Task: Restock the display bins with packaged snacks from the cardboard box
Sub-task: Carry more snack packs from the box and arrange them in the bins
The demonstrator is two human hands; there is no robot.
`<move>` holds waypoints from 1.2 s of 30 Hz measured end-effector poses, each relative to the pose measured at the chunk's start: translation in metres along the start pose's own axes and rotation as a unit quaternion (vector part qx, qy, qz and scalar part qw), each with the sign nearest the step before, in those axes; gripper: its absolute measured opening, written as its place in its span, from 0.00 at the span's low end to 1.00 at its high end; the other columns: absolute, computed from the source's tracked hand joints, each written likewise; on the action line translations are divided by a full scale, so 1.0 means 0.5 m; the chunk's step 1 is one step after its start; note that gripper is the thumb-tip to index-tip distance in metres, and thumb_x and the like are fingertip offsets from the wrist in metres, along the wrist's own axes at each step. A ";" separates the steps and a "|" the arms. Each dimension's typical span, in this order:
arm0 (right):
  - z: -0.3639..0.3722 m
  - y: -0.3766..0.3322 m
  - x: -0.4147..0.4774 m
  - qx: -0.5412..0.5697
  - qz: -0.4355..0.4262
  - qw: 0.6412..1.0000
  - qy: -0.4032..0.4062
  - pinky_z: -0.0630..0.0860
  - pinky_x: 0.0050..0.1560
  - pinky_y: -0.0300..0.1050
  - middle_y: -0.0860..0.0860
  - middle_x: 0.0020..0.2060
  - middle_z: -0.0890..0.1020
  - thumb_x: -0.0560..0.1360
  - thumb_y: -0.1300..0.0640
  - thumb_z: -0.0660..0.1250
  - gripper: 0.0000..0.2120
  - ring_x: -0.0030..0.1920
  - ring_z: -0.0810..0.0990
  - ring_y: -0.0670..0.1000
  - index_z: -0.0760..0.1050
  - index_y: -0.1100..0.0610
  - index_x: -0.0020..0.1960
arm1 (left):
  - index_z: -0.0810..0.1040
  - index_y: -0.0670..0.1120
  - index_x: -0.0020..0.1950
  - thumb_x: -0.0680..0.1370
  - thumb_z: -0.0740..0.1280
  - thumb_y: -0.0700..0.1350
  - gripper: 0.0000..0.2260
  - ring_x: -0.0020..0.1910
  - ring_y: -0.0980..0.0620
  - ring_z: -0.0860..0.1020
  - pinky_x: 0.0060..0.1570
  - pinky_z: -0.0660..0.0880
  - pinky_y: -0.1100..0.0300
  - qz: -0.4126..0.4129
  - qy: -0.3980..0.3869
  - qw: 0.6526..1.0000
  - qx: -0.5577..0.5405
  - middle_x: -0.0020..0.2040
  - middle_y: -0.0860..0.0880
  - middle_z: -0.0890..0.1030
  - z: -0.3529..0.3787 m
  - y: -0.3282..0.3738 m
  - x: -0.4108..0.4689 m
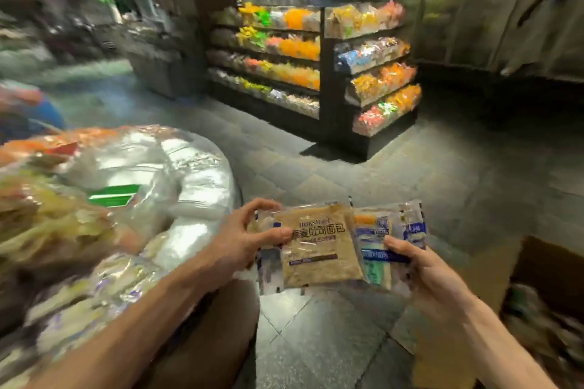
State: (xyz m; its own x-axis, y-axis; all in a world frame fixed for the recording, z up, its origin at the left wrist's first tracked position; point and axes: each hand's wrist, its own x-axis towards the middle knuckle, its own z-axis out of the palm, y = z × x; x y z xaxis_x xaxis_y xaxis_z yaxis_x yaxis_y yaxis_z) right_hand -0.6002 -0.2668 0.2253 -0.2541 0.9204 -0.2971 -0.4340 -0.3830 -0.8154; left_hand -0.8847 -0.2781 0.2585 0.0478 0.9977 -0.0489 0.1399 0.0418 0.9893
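Seen from your head camera, your left fingers (pixel 278 234) pinch the left edge of the brown bread packet (pixel 319 249), with the thumb on its face. Your right fingers (pixel 398 246) curl round the lower right of the blue-and-white packet (pixel 377 232), which is tucked under the brown one's right edge. Both packets hang between your fingers above the floor (pixel 316 335).

The film looks slick and each grip takes only an edge. If you pull your fingers apart quickly, one packet could slide off the other and drop. The heaped bags (pixel 151 164) lie just left of your left fingers, and a swing of that forearm could knock them loose.

The cardboard box (pixel 550 265), right of your right fingers, is cut off by the frame, and what's inside is too dark to read. The display rack (pixel 325 79) stands well beyond your fingers, so you can't tell which of its bins have room. The heap is smeared by blur. You also can't tell whether your right fingers hold one packet or several.
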 end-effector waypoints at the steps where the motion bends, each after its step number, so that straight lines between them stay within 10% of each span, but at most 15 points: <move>1: 0.052 0.021 0.018 -0.007 0.016 0.999 -0.031 0.85 0.38 0.53 0.65 0.50 0.85 0.64 0.60 0.74 0.21 0.41 0.87 0.60 0.81 0.67 0.55 | 0.80 0.49 0.56 0.61 0.83 0.53 0.26 0.48 0.45 0.85 0.51 0.81 0.49 -0.011 0.040 0.999 -0.015 0.50 0.44 0.85 -0.049 -0.012 -0.030; 14: 0.574 0.467 0.122 -0.065 0.309 0.932 -0.177 0.83 0.42 0.66 0.70 0.56 0.81 0.46 0.67 0.85 0.42 0.42 0.86 0.66 0.80 0.69 0.59 | 0.71 0.35 0.63 0.73 0.71 0.43 0.22 0.43 0.44 0.86 0.35 0.82 0.54 -0.172 0.268 0.906 -0.280 0.50 0.38 0.85 -0.471 -0.231 -0.404; 19: 0.678 0.575 0.127 -0.079 0.380 0.897 -0.210 0.76 0.58 0.65 0.68 0.56 0.82 0.58 0.67 0.78 0.29 0.45 0.85 0.66 0.80 0.68 0.60 | 0.75 0.39 0.61 0.80 0.62 0.45 0.14 0.39 0.52 0.85 0.32 0.81 0.60 -0.187 0.300 0.876 -0.329 0.42 0.46 0.87 -0.540 -0.287 -0.470; 22: 0.723 0.613 0.137 -0.085 0.394 0.889 -0.218 0.82 0.44 0.63 0.68 0.52 0.83 0.42 0.62 0.87 0.39 0.43 0.86 0.66 0.84 0.67 0.52 | 0.75 0.43 0.58 0.83 0.58 0.45 0.10 0.30 0.62 0.82 0.25 0.75 0.69 -0.187 0.312 0.867 -0.342 0.34 0.54 0.85 -0.565 -0.309 -0.482; 27: 0.777 0.640 0.169 -0.050 0.417 0.872 -0.250 0.83 0.42 0.65 0.67 0.52 0.84 0.35 0.63 0.88 0.38 0.45 0.86 0.66 0.86 0.66 0.46 | 0.78 0.47 0.65 0.74 0.67 0.58 0.24 0.56 0.43 0.83 0.61 0.77 0.43 -0.193 0.343 0.832 -0.391 0.56 0.42 0.84 -0.611 -0.345 -0.475; 36: 0.867 0.703 0.300 -0.041 0.486 0.833 -0.263 0.74 0.57 0.68 0.69 0.48 0.83 0.35 0.62 0.87 0.40 0.43 0.84 0.67 0.85 0.69 0.46 | 0.76 0.43 0.68 0.78 0.62 0.55 0.23 0.60 0.39 0.81 0.59 0.77 0.44 -0.129 0.445 0.769 -0.439 0.61 0.38 0.82 -0.703 -0.347 -0.407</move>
State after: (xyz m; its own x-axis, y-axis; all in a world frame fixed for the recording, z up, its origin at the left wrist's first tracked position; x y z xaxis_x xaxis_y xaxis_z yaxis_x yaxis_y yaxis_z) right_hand -1.1656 -0.2972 0.1096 -0.8038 0.0095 -0.5949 0.2521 -0.9002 -0.3550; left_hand -1.2663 -0.4696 0.1451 -0.6212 0.5751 -0.5324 -0.7101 -0.1258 0.6928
